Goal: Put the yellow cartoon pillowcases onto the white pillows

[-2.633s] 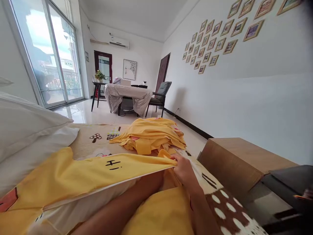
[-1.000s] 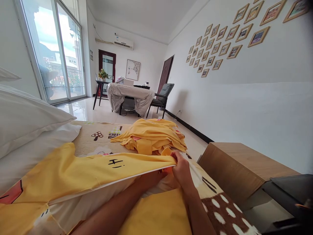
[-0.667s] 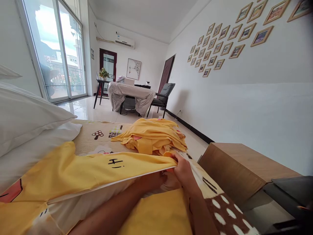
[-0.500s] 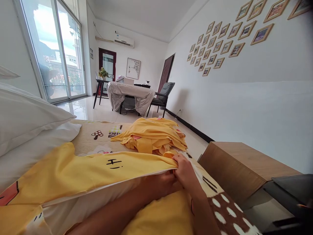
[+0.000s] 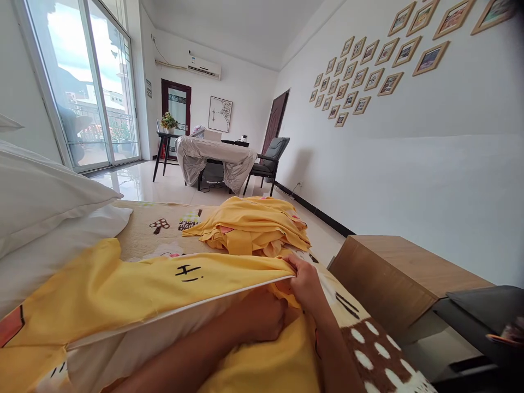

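Right hand gripped edge of yellow cloth marked "Hi"; left hand curled just below, grip unclear. Rumpled yellow pile lay beyond on patterned blanket.

- Middle left of the frame: "Hi" in black lettering on the yellow cloth, turned sideways, the H above the i.
- Above it, left of centre: a block of dark lettering on the patterned bed cover, too blurred to read.
- Upper left: a notice on the wall and a label on the air conditioner, both too small to read.
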Motion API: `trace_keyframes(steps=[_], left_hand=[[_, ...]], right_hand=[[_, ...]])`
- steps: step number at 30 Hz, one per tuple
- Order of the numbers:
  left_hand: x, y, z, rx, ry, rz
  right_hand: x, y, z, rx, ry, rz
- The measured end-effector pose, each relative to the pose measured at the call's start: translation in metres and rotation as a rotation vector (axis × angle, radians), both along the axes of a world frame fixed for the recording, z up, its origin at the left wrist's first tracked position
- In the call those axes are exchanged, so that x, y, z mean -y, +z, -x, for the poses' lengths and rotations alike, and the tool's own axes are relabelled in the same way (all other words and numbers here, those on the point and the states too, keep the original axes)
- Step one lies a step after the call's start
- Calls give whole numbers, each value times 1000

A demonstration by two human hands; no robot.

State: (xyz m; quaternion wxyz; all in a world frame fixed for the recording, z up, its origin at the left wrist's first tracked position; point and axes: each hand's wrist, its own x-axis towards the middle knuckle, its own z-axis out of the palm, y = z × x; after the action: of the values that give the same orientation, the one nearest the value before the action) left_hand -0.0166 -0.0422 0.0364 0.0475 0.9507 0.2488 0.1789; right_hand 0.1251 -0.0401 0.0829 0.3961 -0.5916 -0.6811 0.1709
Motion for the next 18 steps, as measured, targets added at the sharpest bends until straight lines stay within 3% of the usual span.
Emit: trace_keyframes(steps=[6, 11, 18], left_hand=[[6, 5, -2, 244, -151, -203], [7, 5, -3, 529, -127, -182], [6, -2, -5, 541, -106, -182]], right_hand=[[1, -1, -2, 44, 15, -35], [1, -1, -2, 61, 7, -38], [-1, -1, -2, 33, 14, -18]])
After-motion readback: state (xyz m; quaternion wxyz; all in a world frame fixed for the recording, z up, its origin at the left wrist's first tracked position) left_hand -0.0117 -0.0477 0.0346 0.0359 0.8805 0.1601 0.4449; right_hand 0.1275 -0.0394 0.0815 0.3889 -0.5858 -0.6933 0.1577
